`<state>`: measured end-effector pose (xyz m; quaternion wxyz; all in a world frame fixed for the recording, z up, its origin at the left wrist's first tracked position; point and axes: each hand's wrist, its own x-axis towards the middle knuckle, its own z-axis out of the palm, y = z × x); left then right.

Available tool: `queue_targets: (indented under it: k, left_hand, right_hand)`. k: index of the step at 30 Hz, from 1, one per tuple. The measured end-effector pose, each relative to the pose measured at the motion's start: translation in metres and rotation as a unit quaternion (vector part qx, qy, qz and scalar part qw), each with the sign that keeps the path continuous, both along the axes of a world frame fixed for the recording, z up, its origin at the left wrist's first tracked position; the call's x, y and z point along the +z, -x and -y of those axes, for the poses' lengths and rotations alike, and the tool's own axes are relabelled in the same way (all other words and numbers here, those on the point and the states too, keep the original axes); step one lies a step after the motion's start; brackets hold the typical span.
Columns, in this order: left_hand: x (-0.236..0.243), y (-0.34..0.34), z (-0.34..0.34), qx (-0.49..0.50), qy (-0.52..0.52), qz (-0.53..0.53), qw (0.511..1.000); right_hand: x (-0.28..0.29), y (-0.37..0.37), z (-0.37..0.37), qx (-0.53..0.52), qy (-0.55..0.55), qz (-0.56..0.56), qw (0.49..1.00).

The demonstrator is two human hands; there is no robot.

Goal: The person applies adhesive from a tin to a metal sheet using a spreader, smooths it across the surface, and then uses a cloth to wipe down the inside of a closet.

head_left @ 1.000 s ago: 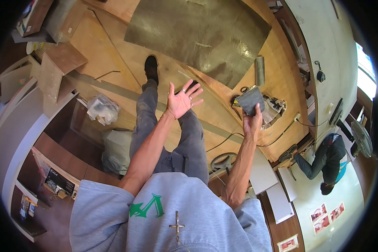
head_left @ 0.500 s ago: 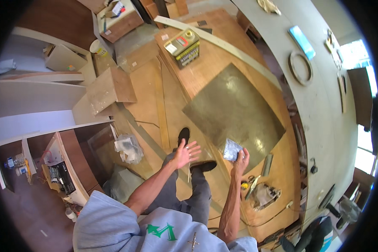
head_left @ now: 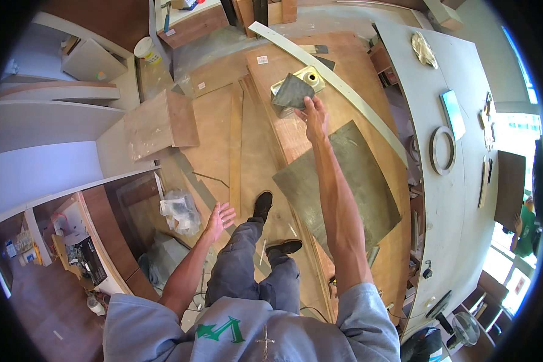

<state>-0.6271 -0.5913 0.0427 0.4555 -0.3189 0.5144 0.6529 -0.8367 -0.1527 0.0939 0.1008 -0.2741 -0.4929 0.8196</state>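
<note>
My right hand (head_left: 314, 114) reaches forward, fingers closed on a small dark grey flat square piece (head_left: 292, 92), which is over the top of a metal can (head_left: 317, 81) with a round cap and hides much of it. The can sits on a plywood board (head_left: 265, 66). My left hand (head_left: 219, 222) is open, fingers spread, holding nothing, low by my legs near a clear plastic bag (head_left: 181, 211). A large dark olive sheet (head_left: 356, 181) lies on the boards under my right forearm, and a long pale strip (head_left: 368, 112) runs past the can.
A wooden box piece (head_left: 160, 123) and open cabinets (head_left: 48, 127) stand left. At right is a long grey worktop (head_left: 458, 199) with a ring (head_left: 443, 151), blue pack (head_left: 453, 114) and fan (head_left: 464, 329). A co-worker in green (head_left: 525, 226) is at the far right.
My right hand has moved forward and up from beside the olive sheet to the can, carrying the grey piece. My left hand has dropped lower and leftward. The view has shifted.
</note>
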Motion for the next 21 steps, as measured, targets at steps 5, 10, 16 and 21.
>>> queue_targets:
  k: [5,10,16,21]
  left_hand:
    - [0.007,0.003,-0.003,0.024,-0.02,0.013,0.999]
    - [0.012,0.012,-0.005,0.004,-0.019,0.019,1.0]
    - [0.03,0.048,-0.047,-0.114,-0.034,-0.002,0.993]
    - [0.055,0.069,-0.102,-0.221,-0.067,-0.057,0.971]
  right_hand:
    - [-0.006,-0.006,-0.019,-0.089,0.011,0.089,0.992]
    - [0.043,-0.089,-0.021,-0.11,0.152,-0.013,0.982]
    - [0.135,-0.184,-0.025,-0.172,0.049,-0.033,0.983]
    - [0.168,-0.282,-0.035,-0.266,-0.043,-0.045,0.962]
